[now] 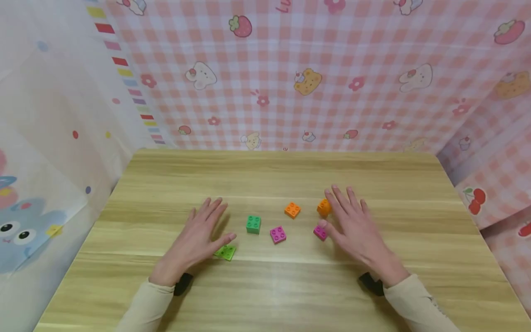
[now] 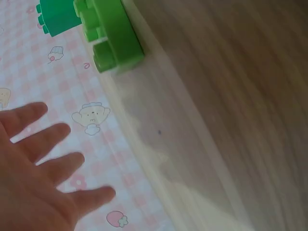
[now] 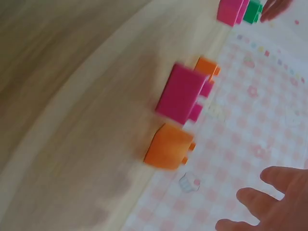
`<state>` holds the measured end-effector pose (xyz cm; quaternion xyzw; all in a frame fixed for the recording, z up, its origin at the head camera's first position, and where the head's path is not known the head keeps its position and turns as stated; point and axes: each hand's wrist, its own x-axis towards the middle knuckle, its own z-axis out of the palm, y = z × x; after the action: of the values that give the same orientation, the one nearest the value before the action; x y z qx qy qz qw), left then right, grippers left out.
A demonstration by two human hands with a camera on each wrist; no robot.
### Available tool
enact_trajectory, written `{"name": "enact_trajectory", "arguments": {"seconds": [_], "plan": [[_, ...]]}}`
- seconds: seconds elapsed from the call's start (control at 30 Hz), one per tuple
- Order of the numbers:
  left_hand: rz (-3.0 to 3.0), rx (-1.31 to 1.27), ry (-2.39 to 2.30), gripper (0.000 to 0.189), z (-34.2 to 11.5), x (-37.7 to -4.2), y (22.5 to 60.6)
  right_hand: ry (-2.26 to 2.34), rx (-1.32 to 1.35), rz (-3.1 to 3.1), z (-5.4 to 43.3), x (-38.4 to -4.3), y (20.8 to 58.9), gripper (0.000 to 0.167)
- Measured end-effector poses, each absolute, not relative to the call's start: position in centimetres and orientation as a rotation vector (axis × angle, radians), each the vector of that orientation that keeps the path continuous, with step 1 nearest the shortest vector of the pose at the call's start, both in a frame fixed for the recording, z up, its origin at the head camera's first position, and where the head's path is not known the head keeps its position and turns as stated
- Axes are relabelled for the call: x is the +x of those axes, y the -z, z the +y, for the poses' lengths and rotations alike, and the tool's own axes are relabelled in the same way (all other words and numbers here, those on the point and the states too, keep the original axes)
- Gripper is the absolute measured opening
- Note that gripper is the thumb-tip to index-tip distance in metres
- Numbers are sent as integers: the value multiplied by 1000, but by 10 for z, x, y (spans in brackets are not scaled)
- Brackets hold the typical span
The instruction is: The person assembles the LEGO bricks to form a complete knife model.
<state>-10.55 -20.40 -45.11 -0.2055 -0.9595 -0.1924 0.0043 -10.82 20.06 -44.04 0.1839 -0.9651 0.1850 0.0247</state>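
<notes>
My left hand [image 1: 198, 237] hovers over the table with its fingers spread, nearest to a lime green building block [image 1: 226, 252] that its thumb partly covers. Just right of it stands a darker green block [image 1: 253, 224]. My right hand [image 1: 354, 228] is also spread and holds nothing; an orange block [image 1: 324, 207] and a magenta block [image 1: 320, 233] lie by its fingers and thumb, each partly hidden in the head view. Between the hands are a flat orange block [image 1: 292, 210] and a pink block [image 1: 278, 234]. In the right wrist view the magenta block [image 3: 182, 94] and orange block [image 3: 169, 147] show from the side.
The blocks lie on a wood-grain table [image 1: 274, 295]. Behind it hangs a pink checked cloth [image 1: 265, 60] with cartoon prints. A pale patterned cloth [image 1: 50, 115] hangs at the left, and more checked cloth [image 1: 498, 184] hangs at the right.
</notes>
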Motion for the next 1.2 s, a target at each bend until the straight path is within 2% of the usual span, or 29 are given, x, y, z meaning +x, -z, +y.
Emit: {"name": "enact_trajectory", "arguments": {"seconds": [0.43, 0.73, 1.2], "plan": [[-3053, -783, 716, 82, -222, -99, 447, -815, 755, -2844, 160, -106, 431, 74], [-3044, -829, 747, 75, -232, -99, 450, -954, 763, -2919, 132, -110, 431, 74], [-3112, -798, 759, 74, -236, -93, 453, -1229, 794, -2966, 98, -123, 438, 75]]}}
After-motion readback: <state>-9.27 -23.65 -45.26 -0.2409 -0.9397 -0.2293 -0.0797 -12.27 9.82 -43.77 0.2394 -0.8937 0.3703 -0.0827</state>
